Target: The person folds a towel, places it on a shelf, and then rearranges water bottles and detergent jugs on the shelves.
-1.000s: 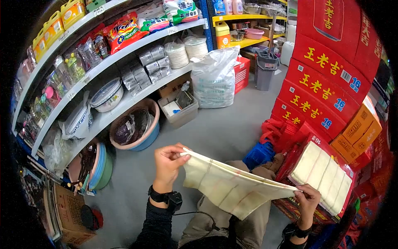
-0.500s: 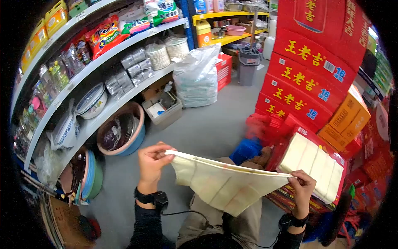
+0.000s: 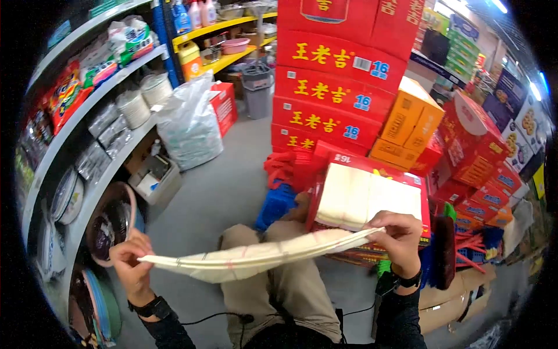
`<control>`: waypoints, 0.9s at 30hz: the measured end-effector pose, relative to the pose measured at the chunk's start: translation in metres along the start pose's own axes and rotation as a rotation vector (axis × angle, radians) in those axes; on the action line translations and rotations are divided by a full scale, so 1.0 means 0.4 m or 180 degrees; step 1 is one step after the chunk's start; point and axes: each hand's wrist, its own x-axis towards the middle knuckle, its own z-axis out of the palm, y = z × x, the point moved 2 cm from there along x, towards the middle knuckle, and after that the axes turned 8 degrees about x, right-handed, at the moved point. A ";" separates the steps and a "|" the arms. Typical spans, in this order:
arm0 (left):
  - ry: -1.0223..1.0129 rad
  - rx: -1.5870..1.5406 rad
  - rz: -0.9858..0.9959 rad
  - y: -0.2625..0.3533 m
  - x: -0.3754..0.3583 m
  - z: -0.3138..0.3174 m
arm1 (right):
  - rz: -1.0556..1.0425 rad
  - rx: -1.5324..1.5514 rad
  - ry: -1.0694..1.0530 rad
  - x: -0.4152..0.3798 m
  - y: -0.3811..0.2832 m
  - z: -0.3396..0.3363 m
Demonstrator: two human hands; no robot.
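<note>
The stack of red cartons [image 3: 325,110] is smooth, faintly glossy cardboard; in front of it the striped cloth [image 3: 250,255] and the folded cloths [image 3: 363,195] look matt and soft. Left of the stack are a crinkled, shiny plastic sack [image 3: 189,128] and a smooth plastic bin [image 3: 258,100], and right of it an orange cardboard carton [image 3: 411,116].

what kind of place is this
Probably a general store or its stockroom: stacked red cartons with large printed lettering, bright plastic packs lined up on the left, and pink bottles on a yellow shelf look like goods for sale.
</note>
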 end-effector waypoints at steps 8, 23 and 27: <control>0.0125 -0.0656 -0.0964 -0.217 0.109 0.045 | 0.1059 -0.0330 -0.0461 0.074 0.129 -0.042; -0.2677 -0.0580 -0.2671 -0.581 0.517 0.126 | 0.3752 -0.0768 -0.1246 0.413 0.221 -0.020; -0.2885 -0.0089 -0.3019 -0.514 0.593 0.116 | 0.3776 -0.0632 -0.1040 0.456 0.161 -0.005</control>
